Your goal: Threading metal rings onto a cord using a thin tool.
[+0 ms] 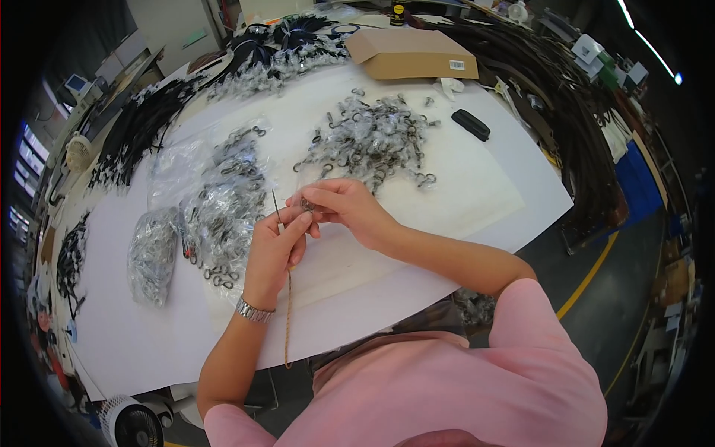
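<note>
Grey floor, yellow line at right; white table; windows far left; lit tube lamp upper right; pale wall.

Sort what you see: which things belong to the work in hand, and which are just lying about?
Likely in the work:
left hand with thin rod
right hand with small dark piece
heap of wrapped metal pieces

Apparently just lying about:
black case
cardboard box

Pretty simple outfit here: plain light-pink fabric shirt, with loose short sleeves that end around the elbows. There's a shiny silver metal-link band on the left wrist, watch or bracelet, can't really tell. Left hand and right hand are bare.
</note>
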Tool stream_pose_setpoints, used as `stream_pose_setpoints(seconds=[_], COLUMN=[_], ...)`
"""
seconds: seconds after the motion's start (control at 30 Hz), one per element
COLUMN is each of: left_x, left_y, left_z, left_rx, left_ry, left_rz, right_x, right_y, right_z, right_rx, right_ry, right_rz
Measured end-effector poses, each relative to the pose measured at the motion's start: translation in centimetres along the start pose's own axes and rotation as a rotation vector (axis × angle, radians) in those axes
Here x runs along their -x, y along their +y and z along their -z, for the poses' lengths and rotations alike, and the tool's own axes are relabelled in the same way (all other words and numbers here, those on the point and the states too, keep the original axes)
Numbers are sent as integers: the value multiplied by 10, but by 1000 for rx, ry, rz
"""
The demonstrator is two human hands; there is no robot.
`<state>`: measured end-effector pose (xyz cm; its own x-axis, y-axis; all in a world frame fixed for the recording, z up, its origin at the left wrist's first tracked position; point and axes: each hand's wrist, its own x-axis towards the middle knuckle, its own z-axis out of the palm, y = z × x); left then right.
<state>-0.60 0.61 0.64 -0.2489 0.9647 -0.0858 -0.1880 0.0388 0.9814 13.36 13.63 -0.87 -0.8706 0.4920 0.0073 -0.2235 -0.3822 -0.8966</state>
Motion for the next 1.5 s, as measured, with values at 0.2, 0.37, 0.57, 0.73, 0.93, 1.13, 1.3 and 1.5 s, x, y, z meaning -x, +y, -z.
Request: stream_pose_setpoints(seconds=[0.2, 0.37, 0.57, 0.73, 0.93, 1.13, 1.3, 1.5], left_x=[0, 1, 2, 2, 2, 2, 2, 1], left_y=[0, 4, 7, 5, 6, 9, 7, 1], left_z=[1, -1, 0, 3, -2, -3, 0, 4], left_rx=[-24, -83, -148, -123, -143, -132, -110, -196], left_ry=[-12, -21, 48, 45, 119, 165, 106, 67], left_rz=[2, 23, -18, -24, -69, -93, -79, -34], right_x=[-1, 4, -2, -1, -4, -3, 0, 0], right_y=[2, -6, 1, 1, 1, -2, -3, 1], right_z=[0, -2, 5, 1, 7, 8, 2, 1], right_rx=[26, -41, 0, 37, 8, -10, 6, -26], right_ry=[31, 40, 136, 139, 139, 146, 135, 128], right_rz=[2, -51, 55, 4, 10, -9, 2, 21])
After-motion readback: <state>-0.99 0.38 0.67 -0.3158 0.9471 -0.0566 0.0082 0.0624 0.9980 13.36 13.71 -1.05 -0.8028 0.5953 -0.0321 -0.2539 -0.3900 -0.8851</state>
